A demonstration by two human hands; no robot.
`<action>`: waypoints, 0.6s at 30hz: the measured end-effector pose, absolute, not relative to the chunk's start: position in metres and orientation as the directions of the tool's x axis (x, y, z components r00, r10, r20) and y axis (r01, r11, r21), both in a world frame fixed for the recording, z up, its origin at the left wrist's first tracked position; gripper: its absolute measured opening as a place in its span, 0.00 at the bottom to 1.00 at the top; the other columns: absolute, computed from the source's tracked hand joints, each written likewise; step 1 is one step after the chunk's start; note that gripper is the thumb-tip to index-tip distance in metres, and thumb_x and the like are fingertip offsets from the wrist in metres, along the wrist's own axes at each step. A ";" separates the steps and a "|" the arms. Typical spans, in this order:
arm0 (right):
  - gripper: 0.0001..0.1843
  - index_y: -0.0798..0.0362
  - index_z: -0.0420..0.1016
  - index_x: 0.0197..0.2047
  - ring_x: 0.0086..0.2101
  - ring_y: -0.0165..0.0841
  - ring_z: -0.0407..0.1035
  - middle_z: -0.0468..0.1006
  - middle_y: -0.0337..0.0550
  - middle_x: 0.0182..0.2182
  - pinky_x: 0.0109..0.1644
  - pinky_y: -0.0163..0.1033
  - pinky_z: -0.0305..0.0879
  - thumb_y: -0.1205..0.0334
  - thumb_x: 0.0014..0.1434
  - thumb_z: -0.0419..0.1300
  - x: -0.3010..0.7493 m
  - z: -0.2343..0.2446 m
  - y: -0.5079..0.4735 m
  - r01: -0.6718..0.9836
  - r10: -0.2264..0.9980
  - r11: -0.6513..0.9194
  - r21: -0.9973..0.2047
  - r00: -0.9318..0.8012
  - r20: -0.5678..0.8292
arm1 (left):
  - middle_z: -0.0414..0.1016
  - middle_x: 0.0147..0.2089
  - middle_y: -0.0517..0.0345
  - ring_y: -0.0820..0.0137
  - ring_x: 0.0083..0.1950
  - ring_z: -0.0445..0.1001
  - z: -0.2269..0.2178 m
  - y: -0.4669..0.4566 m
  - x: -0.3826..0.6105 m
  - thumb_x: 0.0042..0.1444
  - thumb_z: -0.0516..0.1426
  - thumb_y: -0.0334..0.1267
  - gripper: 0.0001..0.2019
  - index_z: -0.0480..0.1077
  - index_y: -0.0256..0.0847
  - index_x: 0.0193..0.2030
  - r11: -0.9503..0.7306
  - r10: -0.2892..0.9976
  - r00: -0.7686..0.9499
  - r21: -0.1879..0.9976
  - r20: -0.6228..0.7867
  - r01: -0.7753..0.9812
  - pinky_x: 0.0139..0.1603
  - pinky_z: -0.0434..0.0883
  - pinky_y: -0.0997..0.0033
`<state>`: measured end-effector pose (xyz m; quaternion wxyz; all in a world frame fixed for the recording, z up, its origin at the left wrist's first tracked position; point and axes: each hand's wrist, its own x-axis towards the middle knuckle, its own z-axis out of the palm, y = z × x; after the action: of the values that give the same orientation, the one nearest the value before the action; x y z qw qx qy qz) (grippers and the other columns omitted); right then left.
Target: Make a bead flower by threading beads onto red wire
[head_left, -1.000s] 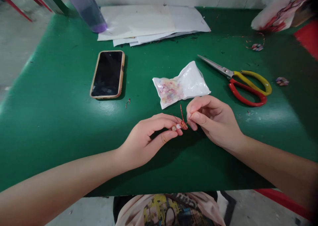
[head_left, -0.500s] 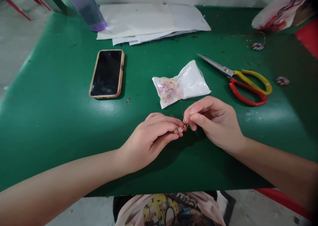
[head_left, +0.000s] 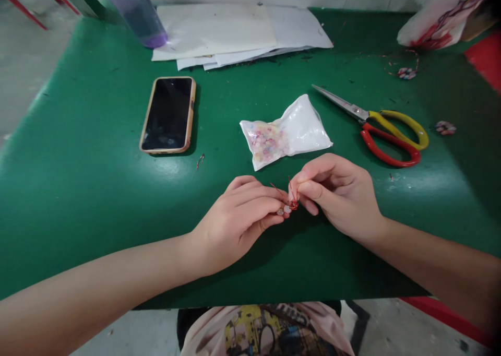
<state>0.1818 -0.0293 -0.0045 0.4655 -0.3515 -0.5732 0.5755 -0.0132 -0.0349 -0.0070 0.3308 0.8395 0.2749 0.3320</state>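
Between the fingertips and thumb of my left hand (head_left: 238,223) is a small beaded wire piece (head_left: 287,209), with pale round beads and a knot of red-copper wire at its right end. Thin wire ends stick up from it. My right hand (head_left: 338,191) is closed in a pinch at that wire, thumb against index finger. The fingers of my left hand hide most of the piece. Just beyond the hands lies a clear-and-white packet (head_left: 274,137) of pastel beads.
Scissors (head_left: 364,117) with red and yellow handles lie at right, near two beaded pieces (head_left: 445,128). A phone (head_left: 168,115) and a wire scrap (head_left: 200,161) lie at left. Behind are a purple bottle (head_left: 135,14), paper sheets (head_left: 235,32) and a plastic bag (head_left: 436,19).
The beaded wire piece has shifted slightly right and down. My right fingertips have come closer to the wire knot. Everything else on the table stays in place.
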 end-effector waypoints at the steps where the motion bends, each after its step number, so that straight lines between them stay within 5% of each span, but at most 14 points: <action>1: 0.03 0.51 0.69 0.34 0.19 0.21 0.63 0.75 0.35 0.25 0.19 0.28 0.61 0.69 0.57 0.60 0.182 -0.004 -0.029 -0.132 0.938 0.090 -0.987 -0.323 0.128 | 0.77 0.44 0.53 0.71 0.46 0.74 -0.007 -0.035 -0.013 0.59 0.55 0.28 0.04 0.69 0.38 0.39 -0.632 0.680 0.631 0.734 0.373 0.247 0.51 0.64 0.65; 11: 0.02 0.51 0.71 0.34 0.15 0.20 0.61 0.75 0.35 0.24 0.14 0.28 0.55 0.67 0.56 0.61 0.181 -0.005 -0.031 -0.100 0.947 0.053 -0.994 -0.310 0.082 | 0.78 0.43 0.54 0.71 0.45 0.75 -0.005 -0.036 -0.013 0.60 0.53 0.30 0.04 0.69 0.39 0.37 -0.653 0.671 0.643 0.705 0.369 0.276 0.53 0.63 0.64; 18: 0.02 0.52 0.72 0.33 0.18 0.21 0.65 0.77 0.37 0.29 0.21 0.31 0.65 0.67 0.54 0.62 0.183 -0.003 -0.028 -0.080 0.956 0.031 -0.996 -0.290 0.053 | 0.77 0.42 0.53 0.70 0.46 0.74 -0.007 -0.037 -0.013 0.59 0.53 0.29 0.04 0.68 0.39 0.38 -0.614 0.702 0.618 0.740 0.354 0.274 0.53 0.64 0.64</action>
<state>0.1829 -0.0280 -0.0033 0.4494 -0.3910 -0.5598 0.5760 -0.0134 -0.0370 -0.0070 0.3285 0.8372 0.2915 0.3260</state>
